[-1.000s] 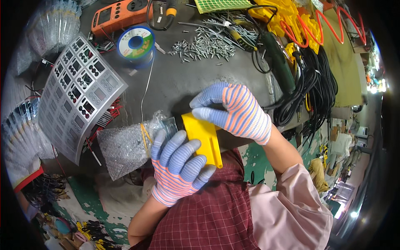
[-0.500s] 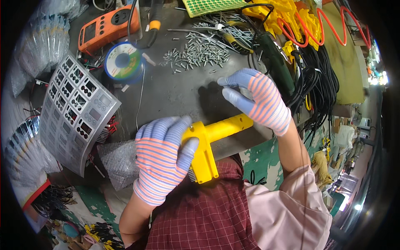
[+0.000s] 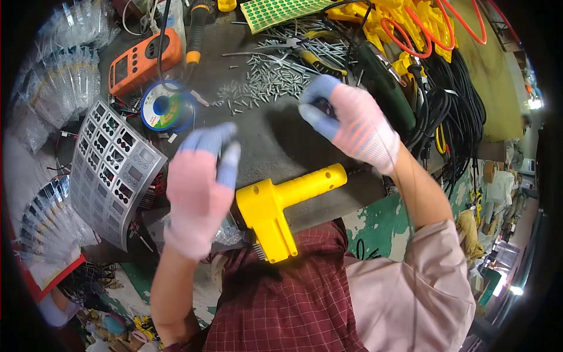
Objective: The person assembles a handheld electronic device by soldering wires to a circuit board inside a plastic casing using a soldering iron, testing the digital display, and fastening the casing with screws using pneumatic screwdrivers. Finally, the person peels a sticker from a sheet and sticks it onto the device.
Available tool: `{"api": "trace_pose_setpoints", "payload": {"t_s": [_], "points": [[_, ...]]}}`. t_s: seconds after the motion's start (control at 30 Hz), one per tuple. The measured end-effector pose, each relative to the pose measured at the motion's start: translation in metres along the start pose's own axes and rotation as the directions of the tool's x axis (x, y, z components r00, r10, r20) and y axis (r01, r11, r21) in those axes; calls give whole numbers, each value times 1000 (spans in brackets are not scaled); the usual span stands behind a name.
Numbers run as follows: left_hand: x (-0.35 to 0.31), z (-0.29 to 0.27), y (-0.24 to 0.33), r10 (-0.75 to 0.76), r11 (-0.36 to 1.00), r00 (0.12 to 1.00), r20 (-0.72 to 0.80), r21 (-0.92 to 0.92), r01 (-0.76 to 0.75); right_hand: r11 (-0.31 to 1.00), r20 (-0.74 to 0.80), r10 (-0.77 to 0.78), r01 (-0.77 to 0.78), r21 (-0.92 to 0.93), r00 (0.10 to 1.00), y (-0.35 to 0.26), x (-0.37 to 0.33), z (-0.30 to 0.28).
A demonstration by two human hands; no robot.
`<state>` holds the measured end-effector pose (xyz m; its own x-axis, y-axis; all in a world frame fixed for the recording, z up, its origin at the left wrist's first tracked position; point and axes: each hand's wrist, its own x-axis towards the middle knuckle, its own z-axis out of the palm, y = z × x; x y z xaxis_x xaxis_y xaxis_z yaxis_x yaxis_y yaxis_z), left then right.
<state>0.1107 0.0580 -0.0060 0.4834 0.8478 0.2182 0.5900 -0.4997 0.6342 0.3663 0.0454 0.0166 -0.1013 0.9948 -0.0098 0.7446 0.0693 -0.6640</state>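
Observation:
The yellow plastic tool housing (image 3: 267, 220), T-shaped with a round handle, lies at the table's front edge against my lap, with metal teeth showing at its lower end. Neither hand touches it. My left hand (image 3: 199, 193), in a striped glove and smeared by motion, is raised just left of it, fingers stretched and thumb apart. Above and right of the housing, my gloved right hand (image 3: 360, 123) bends its thumb and fingers into a closed ring; anything between the tips is too small to make out. A pile of small screws (image 3: 272, 79) lies just beyond that hand.
Left are an orange multimeter (image 3: 143, 61), a solder wire spool (image 3: 167, 108), a soldering iron (image 3: 196, 41) and a grey label sheet (image 3: 111, 170). Pliers (image 3: 316, 61), a dark green power tool (image 3: 384, 88), yellow housings (image 3: 404, 20) and black cables (image 3: 457, 111) crowd the right.
My left hand has let go of the yellow housing and moved left. The right hand has risen toward the screws, its fingers curling together. The view has shifted slightly.

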Motion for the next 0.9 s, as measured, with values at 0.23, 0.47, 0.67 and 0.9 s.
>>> {"api": "trace_pose_setpoints", "payload": {"t_s": [0.23,0.47,0.67,0.9], "points": [[43,33,-35,55,929,996,73,362,-78,927,-95,-188,209,311,978,-2,-89,-20],[30,30,16,85,993,996,0,-86,-85,970,-297,-238,210,-123,925,14,-123,17],[28,43,54,264,935,921,286,-308,-173,983,-383,-178,149,-105,906,18,-126,42],[22,45,61,423,900,861,282,-243,-363,952,-480,-281,176,-252,831,18,-130,58]]}}
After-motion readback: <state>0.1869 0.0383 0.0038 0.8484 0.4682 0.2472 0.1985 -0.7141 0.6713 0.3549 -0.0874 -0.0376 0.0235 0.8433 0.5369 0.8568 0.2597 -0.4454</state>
